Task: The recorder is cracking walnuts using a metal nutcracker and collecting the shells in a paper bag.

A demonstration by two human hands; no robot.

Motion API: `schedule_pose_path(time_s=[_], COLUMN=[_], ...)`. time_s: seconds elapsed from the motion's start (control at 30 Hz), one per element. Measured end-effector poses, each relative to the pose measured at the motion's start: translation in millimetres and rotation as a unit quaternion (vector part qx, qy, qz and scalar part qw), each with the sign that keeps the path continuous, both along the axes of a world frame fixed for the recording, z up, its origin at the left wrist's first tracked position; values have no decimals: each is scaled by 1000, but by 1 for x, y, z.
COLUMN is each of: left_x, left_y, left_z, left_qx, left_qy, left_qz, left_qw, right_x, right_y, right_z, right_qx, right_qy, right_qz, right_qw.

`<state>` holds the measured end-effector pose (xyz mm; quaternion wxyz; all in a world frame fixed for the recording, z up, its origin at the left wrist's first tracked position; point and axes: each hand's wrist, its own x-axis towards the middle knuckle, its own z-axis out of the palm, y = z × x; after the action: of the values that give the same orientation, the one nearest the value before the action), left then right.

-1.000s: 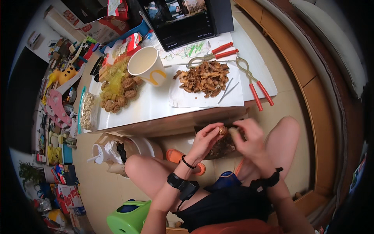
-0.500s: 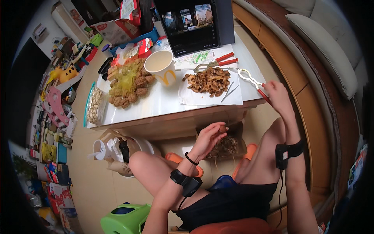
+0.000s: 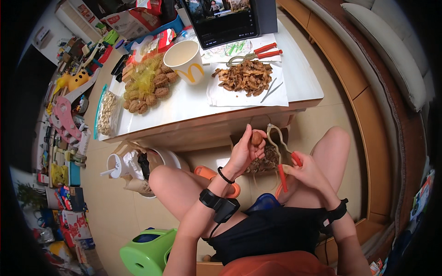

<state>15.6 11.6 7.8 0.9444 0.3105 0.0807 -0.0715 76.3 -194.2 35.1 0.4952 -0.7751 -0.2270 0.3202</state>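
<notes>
My left hand (image 3: 245, 151) holds a small brown nut (image 3: 256, 138) up between its fingertips, below the table edge. My right hand (image 3: 307, 173) grips a metal nutcracker with red handles (image 3: 282, 156); its open jaws sit just right of the nut. Beneath both hands a box of broken shells (image 3: 264, 163) rests on the floor between my knees. On the white table (image 3: 184, 108) lies a sheet of paper with a heap of shell pieces (image 3: 245, 77), and a second red-handled tool (image 3: 255, 53) lies behind it.
A paper cup (image 3: 185, 60), a yellow net bag of walnuts (image 3: 146, 87) and a clear bag of seeds (image 3: 107, 112) stand on the table, a tablet (image 3: 223, 20) at the back. A bin with a cup (image 3: 133, 168), a green stool (image 3: 147, 253) and cluttered shelves are at left.
My right hand reached to the table's right end, took the red-handled nutcracker and brought it down beside the nut. My left hand stayed low, holding the nut.
</notes>
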Motion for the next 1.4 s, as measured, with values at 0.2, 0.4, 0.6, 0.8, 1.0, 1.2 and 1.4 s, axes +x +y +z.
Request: schedule_pose_path(time_s=[0.2,0.4,0.6,0.8,1.0,1.2,1.4], left_x=[-1,-6,-6,-9,-10,-7,-3], left_y=[-11,-21,-27,-26,-23,-28,-27], left_z=[20,7,16,17,19,-5,-13], left_qx=[145,290,305,317,324,376,374], left_qy=[26,16,-35,-23,4,-15,-14], left_qz=[-38,-9,40,41,32,80,99], left_qw=[988,957,951,947,946,923,922], right_x=[1,2,-1,1,6,9,13], right_y=[14,26,27,32,36,39,41], right_z=[-2,4,11,14,14,-6,-21], right_qx=[-87,-23,-67,-113,-113,-91,-89], right_qy=[-93,-213,-256,-261,-268,-238,-205], right_qz=[68,42,93,137,180,203,212], right_qw=[990,976,960,949,940,945,951])
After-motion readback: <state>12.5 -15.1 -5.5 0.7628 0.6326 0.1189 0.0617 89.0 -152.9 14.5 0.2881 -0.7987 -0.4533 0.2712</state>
